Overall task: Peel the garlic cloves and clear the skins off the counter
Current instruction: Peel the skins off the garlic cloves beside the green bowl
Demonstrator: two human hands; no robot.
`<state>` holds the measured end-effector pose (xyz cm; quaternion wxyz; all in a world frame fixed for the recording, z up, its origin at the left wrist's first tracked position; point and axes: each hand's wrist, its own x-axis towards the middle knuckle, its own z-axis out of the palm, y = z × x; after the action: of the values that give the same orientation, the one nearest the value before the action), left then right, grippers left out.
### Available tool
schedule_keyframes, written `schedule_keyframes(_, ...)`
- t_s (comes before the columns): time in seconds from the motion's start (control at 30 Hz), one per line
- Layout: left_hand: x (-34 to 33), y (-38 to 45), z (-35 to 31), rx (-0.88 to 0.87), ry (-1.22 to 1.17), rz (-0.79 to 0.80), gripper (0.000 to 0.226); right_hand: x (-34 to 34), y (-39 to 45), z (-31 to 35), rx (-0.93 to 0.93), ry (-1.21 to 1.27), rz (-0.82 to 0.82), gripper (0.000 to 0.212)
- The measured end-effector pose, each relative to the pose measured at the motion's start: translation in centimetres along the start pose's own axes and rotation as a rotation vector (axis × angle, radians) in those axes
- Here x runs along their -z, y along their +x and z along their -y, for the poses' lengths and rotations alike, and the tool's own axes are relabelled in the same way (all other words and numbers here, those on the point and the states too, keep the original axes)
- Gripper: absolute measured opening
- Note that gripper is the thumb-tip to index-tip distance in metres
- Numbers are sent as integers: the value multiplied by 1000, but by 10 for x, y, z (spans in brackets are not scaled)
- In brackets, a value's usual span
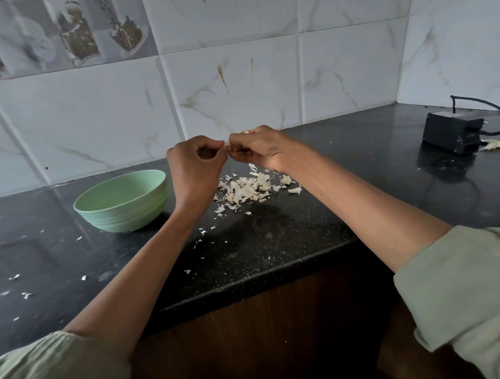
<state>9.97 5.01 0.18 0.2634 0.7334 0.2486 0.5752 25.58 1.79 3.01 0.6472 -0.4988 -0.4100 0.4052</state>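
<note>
Peeling looked well along: a heap of skins lay on the counter, with stray flakes nearer the edge, none yet cleared. Above the heap, the left hand and right hand met with curled fingers, pinching a garlic clove, which was barely visible. The inside of the green bowl was hidden, so the peeled count was unknown.

We can't make out the clove — curled fingers hide it; bowl contents out of sight.
</note>
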Motion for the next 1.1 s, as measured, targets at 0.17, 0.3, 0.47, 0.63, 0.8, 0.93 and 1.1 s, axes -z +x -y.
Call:
schedule_keyframes(0.17,1,4,0,44,-60,-24,9,-2,-1,0,13,42,22,16)
schedule_keyframes(0.3,6,6,5,84,-125,-2,11,-1,-2,6,16,66,64,9)
schedule_keyframes(0.47,6,8,7,59,-103,17,11,0,-5,7,16,81,55,3)
schedule_keyframes(0.63,5,7,8,29,-82,27,8,1,-7,8,14,67,56,8)
schedule_keyframes(0.8,5,8,9,36,-108,62,15,1,-7,6,24,62,14,12)
schedule_keyframes(0.93,6,10,11,64,-152,64,15,3,-5,6,7,74,38,3)
schedule_keyframes(1.1,6,11,14,74,-192,55,13,4,-2,7,-1,110,64,3)
